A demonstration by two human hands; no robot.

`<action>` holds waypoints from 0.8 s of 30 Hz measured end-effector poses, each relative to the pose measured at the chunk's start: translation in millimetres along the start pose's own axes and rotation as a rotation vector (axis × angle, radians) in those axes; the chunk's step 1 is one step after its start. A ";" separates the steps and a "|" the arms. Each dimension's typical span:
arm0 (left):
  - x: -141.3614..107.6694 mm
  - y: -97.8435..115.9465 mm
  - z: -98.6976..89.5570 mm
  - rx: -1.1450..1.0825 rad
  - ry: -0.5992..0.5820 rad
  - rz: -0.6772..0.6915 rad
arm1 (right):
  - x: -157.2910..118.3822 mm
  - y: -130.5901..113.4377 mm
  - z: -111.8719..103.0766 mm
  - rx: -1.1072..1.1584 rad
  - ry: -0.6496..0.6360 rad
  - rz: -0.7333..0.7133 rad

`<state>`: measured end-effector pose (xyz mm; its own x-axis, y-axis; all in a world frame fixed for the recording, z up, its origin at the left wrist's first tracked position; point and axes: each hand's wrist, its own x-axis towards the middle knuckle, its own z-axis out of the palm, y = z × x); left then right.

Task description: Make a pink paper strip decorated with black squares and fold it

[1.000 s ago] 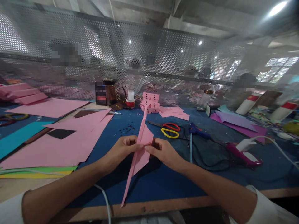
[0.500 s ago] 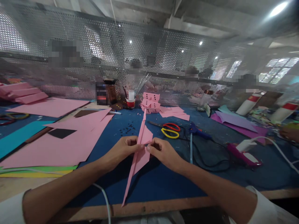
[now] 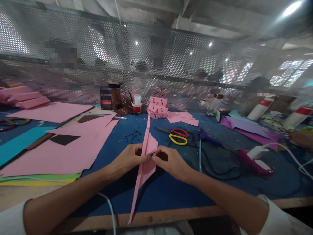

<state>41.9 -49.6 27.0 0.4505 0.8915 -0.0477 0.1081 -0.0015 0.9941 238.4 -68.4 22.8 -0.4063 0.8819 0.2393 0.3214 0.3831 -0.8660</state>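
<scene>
Left hand [image 3: 133,157]: thumb and fingers clamped on folded pink paper [image 3: 144,173], around mid-length. Right hand [image 3: 172,161]: thumb and fingertips pinched together on the same paper's right edge, at the gap between its two flaps. Paper is up in front of the body over the blue table [image 3: 181,192], long strip tilted, lower end over the near edge.

Beyond the hands: black dots [image 3: 133,135] scattered, red-and-yellow-handled scissors [image 3: 178,137], stacked pink pieces with black dots [image 3: 157,107]. Right side: blue glue gun [image 3: 207,137], magenta device [image 3: 256,164] with white plug. Left side: large pink sheet [image 3: 61,160], black paper piece [image 3: 65,139] on top.

Labels: dark container [image 3: 106,98] has a red patch, pixelated, can't read. Two white bottles [image 3: 260,109] at right have red bands; lettering too blurred. Red-and-white cup [image 3: 136,108], print too small.
</scene>
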 end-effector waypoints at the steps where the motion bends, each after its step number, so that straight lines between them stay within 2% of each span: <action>1: -0.5 1.0 0.6 0.006 0.008 -0.005 | 0.0 -0.2 0.0 0.002 -0.004 -0.005; 6: -1.5 4.6 2.5 0.006 0.034 -0.010 | 0.2 0.4 -0.5 0.006 -0.012 -0.009; 17: -3.3 9.3 2.6 -0.038 -0.031 0.028 | 1.5 2.9 -2.4 -0.009 -0.005 0.002; 24: -4.7 9.4 5.0 -0.078 -0.059 -0.027 | 3.2 6.2 -4.4 -0.028 0.070 0.002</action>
<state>45.2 -56.0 36.1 0.4999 0.8625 -0.0783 0.0532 0.0597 0.9968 242.8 -62.0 20.2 -0.3448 0.8995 0.2683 0.3462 0.3875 -0.8544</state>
